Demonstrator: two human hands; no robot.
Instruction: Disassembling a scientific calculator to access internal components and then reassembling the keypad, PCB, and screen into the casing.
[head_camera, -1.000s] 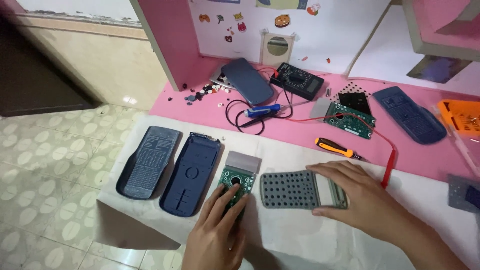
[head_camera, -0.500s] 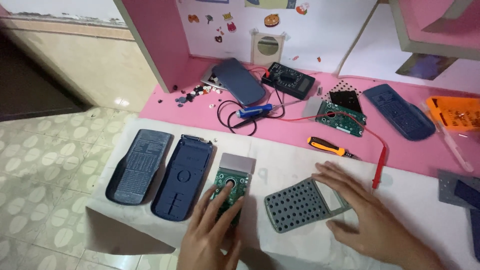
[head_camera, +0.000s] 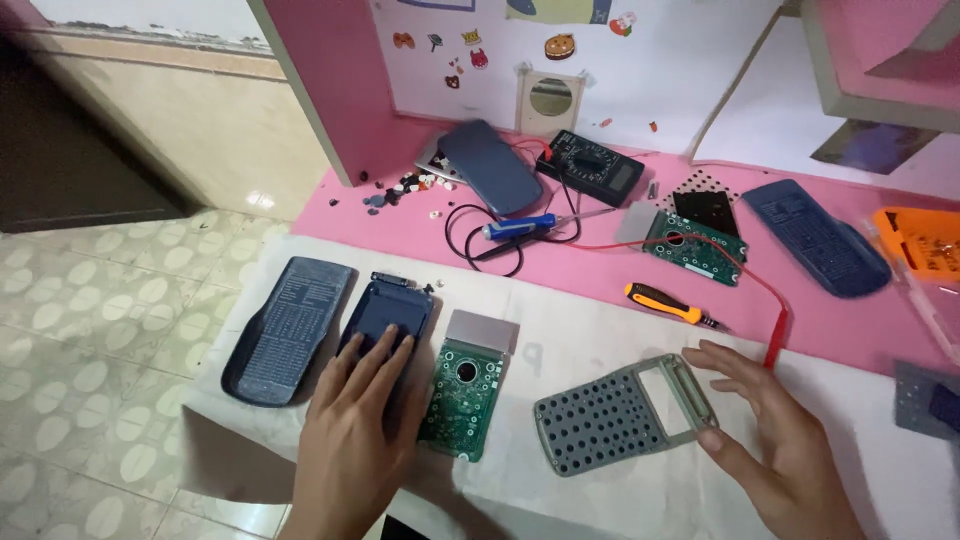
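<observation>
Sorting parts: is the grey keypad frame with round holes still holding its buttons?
Empty: the grey keypad frame shows bare holes and an open window.

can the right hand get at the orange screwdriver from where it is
Probably yes. The right hand lies open on the white sheet beside the grey keypad frame, and the orange screwdriver lies just beyond its fingers at the pink desk's edge, with nothing between; only a red lead runs close by.

A pink desk (head_camera: 600, 290) carries a white sheet (head_camera: 560, 350) strewn with calculator parts.
</observation>
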